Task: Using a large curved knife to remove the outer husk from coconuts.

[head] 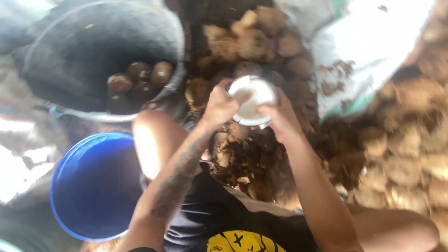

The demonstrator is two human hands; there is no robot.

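Both hands meet around a halved coconut (252, 100) whose white inner flesh faces up toward the camera. The left hand (219, 106) has its fingers (240, 96) curled over the near-left rim, grasping the shell, and the right hand (280, 122) cups the right side with its fingers wrapped underneath, also clenched on the shell. Just beyond the fingers lies a heap of husked brown coconuts (261, 39), and more pale fibrous ones (410, 154) are piled well off to the right of the right hand. Left of the left hand, beyond the raised knee, a dark tub (70, 51) holds a few dark peeled coconuts (137, 81). Nearer the body on that side stands a blue bucket (88, 186). Loose husk scraps (247, 163) litter the ground below the fingers.
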